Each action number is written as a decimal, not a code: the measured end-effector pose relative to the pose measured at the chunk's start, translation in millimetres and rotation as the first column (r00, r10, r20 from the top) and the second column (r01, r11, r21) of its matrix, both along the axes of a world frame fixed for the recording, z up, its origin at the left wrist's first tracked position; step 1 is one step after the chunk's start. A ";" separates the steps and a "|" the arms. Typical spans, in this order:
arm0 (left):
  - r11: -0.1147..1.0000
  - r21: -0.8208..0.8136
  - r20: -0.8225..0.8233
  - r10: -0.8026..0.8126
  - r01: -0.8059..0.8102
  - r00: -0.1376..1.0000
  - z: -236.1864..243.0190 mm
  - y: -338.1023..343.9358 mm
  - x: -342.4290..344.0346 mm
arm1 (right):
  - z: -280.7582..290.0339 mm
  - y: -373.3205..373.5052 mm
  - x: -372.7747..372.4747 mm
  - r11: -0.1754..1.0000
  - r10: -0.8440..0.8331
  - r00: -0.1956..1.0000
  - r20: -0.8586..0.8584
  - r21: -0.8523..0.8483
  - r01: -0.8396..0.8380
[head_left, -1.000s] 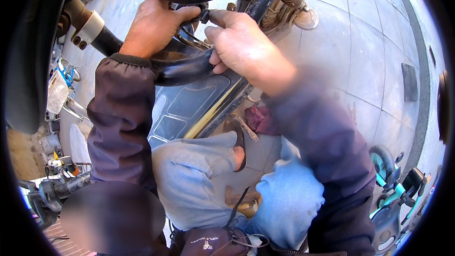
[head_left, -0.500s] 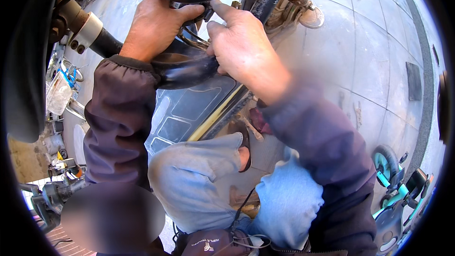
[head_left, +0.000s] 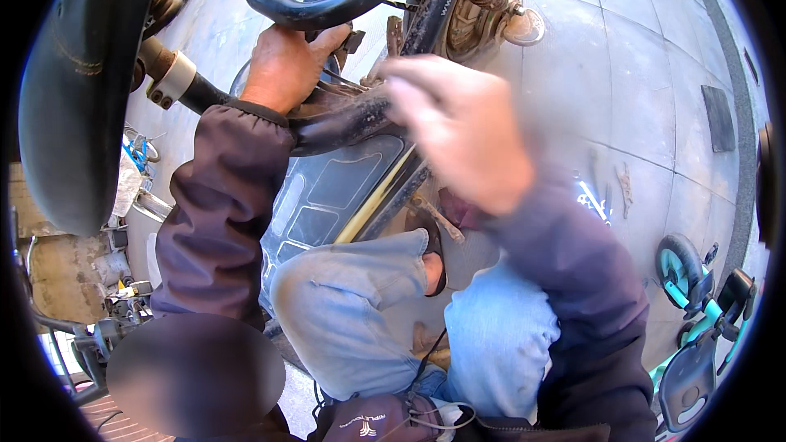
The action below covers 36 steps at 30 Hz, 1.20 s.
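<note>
My left hand (head_left: 286, 65) is clenching the black curved bar (head_left: 327, 2), which is running from nine toward two o'clock. My right hand (head_left: 463, 127) (blurred, grip unreadable) is hovering at four o'clock, well nearer the frame tube (head_left: 360, 119).

**Grey paved ground**

The ground (head_left: 639, 74) is made of big grey stone tiles with thin lines between them. A bicycle (head_left: 385, 155) stands on it. A small teal scooter (head_left: 696, 303) sits at the right. A few small tools (head_left: 624, 184) lie on the tiles.
</note>
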<state>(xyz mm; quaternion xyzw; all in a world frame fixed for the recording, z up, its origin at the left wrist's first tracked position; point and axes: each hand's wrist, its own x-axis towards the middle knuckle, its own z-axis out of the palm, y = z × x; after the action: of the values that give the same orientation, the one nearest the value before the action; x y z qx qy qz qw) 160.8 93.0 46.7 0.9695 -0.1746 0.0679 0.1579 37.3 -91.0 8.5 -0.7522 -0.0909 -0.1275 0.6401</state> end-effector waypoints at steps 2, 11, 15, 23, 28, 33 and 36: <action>1.000 0.002 -0.004 0.019 -0.019 1.000 0.4 0.6 -1.4 | -50.8 -35.5 -14.4 0.979 -0.200 0.976 -0.085 0.019 0.202; 0.999 -0.055 -0.060 -0.004 0.001 0.998 6.6 -13.4 -6.1 | -318.0 -158.7 -131.0 0.602 -0.668 0.581 -0.465 -0.797 0.054; 0.994 0.004 0.054 -0.113 0.113 0.992 4.5 -5.7 -3.4 | -342.0 -145.8 -143.9 0.624 -0.616 0.625 -0.479 -0.781 0.018; 0.987 -0.163 -0.159 -0.015 -0.011 0.987 8.5 -7.1 -4.4 | -376.6 -137.4 -137.3 0.589 -0.610 0.731 -0.306 -0.792 0.160; 0.996 -0.011 -0.098 -0.086 0.086 0.991 11.5 -12.8 -7.1 | -366.4 -144.6 -134.8 0.716 -0.541 0.778 -0.319 -0.660 0.227; 0.999 -0.035 -0.128 -0.003 -0.001 0.992 15.2 -17.2 -12.7 | -315.0 -139.7 -140.4 0.830 -0.509 0.808 -0.298 -0.418 0.369; 0.996 0.013 -0.064 -0.091 0.092 0.994 15.8 -17.9 -11.7 | -279.5 -141.3 -144.0 0.895 -0.429 0.739 -0.520 -0.132 0.426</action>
<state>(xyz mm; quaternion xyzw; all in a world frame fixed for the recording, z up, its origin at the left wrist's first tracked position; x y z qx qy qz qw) 149.0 75.1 62.5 0.9634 -0.2143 0.0285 0.1587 -106.7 -232.3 -271.0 -0.7592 0.2662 -0.0552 0.5913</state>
